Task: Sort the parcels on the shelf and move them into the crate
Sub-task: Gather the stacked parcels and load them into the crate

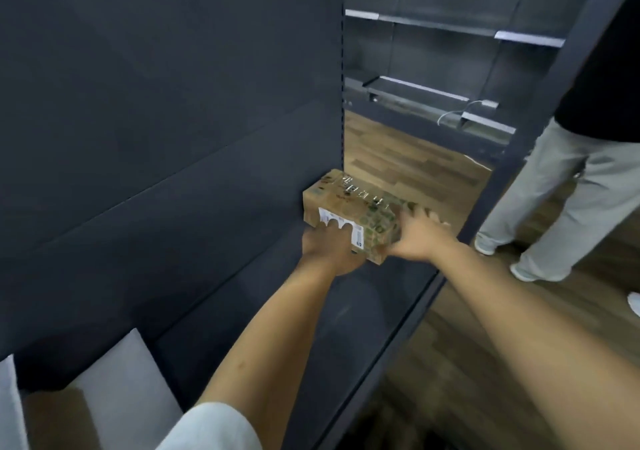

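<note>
The parcel (349, 204), a small taped cardboard box at the far end of the shelf (367, 311), looks stiff and light, best clamped at opposite sides: left grip (329, 245) curls over its labelled face, right grip (420, 233) meets its right end, its curl too blurred to tell.

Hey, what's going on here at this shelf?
A person has both hands on a cardboard parcel at the far end of a dark shelf. The left hand grips its near face, fingers curled over the white label; the right hand lies against its right end, blurred. No crate shows. A second person stands to the right.
</note>
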Action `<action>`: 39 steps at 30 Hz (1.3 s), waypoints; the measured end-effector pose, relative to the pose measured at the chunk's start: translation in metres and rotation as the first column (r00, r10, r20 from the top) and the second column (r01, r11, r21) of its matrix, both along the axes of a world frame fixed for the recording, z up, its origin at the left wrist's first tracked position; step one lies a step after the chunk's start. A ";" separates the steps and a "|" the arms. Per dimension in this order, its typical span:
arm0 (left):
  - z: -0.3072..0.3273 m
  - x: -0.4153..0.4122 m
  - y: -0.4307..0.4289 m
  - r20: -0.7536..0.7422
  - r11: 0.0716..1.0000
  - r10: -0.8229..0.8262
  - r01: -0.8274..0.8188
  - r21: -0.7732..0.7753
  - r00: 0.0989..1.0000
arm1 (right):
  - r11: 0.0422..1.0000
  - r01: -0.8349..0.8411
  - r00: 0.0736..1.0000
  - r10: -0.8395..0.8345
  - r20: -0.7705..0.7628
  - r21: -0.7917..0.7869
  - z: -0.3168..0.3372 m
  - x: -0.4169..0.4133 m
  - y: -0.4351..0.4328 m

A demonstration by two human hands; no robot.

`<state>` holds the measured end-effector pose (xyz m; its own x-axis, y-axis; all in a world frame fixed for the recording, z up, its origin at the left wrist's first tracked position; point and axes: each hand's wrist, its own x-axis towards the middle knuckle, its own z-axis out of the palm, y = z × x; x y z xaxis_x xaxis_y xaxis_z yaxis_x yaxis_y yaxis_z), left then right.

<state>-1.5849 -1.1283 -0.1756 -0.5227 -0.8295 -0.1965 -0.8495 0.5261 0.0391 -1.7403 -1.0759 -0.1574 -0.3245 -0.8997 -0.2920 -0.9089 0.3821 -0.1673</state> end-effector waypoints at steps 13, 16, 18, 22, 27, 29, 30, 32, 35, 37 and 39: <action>-0.072 0.003 -0.093 0.043 0.986 -0.014 0.006 0.166 0.999 | 0.989 -0.023 0.999 0.028 -0.035 0.147 -0.068 -0.027 -0.119; -0.078 0.005 -0.095 0.044 0.982 0.004 -0.012 0.191 0.999 | 0.973 -0.030 0.999 0.037 -0.027 0.228 -0.076 -0.031 -0.125; -0.080 0.009 -0.094 0.058 0.977 0.034 -0.046 0.209 0.998 | 0.965 -0.038 0.997 0.054 -0.055 0.259 -0.080 -0.028 -0.123; -0.081 0.021 -0.082 0.094 0.954 0.096 -0.119 0.276 0.991 | 0.963 -0.029 0.999 0.037 -0.027 0.268 -0.079 -0.014 -0.110; -0.082 0.041 -0.045 0.041 0.954 0.147 -0.152 0.257 0.988 | 0.970 0.019 0.972 -0.074 0.223 0.241 -0.072 0.001 -0.076; -0.083 0.051 -0.026 0.003 0.930 0.216 -0.206 0.305 0.976 | 0.967 0.109 0.864 -0.208 0.459 0.232 -0.068 0.009 -0.055; -0.082 0.056 -0.017 -0.029 0.900 0.279 -0.251 0.355 0.960 | 0.956 0.174 0.761 -0.282 0.585 0.234 -0.067 0.014 -0.040; -0.076 0.067 0.005 -0.108 0.823 0.434 -0.345 0.451 0.895 | 0.927 0.272 0.490 -0.364 0.792 0.258 -0.067 0.024 -0.007; -0.056 0.084 0.047 -0.285 0.726 0.604 -0.367 0.581 0.745 | 0.936 0.213 0.191 -0.321 0.928 0.280 -0.063 0.042 0.042; -0.034 0.097 0.083 -0.433 0.679 0.677 -0.279 0.678 0.596 | 0.962 0.152 0.140 -0.248 0.959 0.226 -0.053 0.058 0.070; -0.014 0.112 0.120 -0.560 0.661 0.729 -0.190 0.726 0.394 | 0.980 0.120 0.127 -0.175 0.976 0.161 -0.038 0.075 0.095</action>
